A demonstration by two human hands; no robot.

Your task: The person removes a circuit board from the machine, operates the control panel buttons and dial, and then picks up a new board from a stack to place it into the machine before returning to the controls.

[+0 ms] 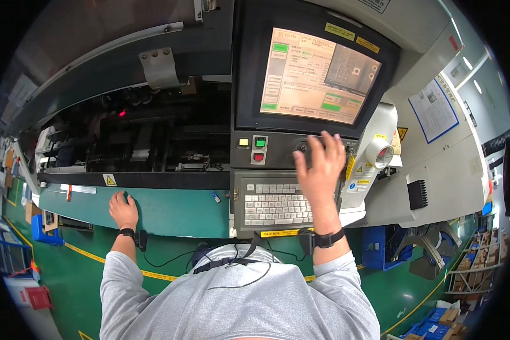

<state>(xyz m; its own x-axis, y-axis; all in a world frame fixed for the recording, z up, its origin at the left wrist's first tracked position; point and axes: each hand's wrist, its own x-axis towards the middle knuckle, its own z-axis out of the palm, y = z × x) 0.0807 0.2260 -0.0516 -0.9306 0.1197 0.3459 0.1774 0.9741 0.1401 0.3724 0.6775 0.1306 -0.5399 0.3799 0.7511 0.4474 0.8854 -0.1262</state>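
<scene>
My left hand (pixel 123 211) rests on the green ledge (pixel 175 211) along the machine's front, fingers loosely bent, thumb apart, holding nothing. Raised over the dark control panel (pixel 280 149) is my right hand (pixel 322 167), its fingers spread and nothing in them. Partly hidden behind that hand is a round black control (pixel 302 148). Just above it stands the lit touch screen (pixel 306 85), with rows of buttons and a dark camera picture. The white keyboard (pixel 272 208) lies below, its right end covered by my right wrist. Whether my right fingers touch the panel I cannot tell.
Left of the keys are a green button (pixel 260 142) and a red button (pixel 258 157). The machine's dark interior (pixel 153 133) lies beyond the ledge. A round switch housing (pixel 379 153) juts out at right. Blue bins (pixel 384 246) stand on the floor.
</scene>
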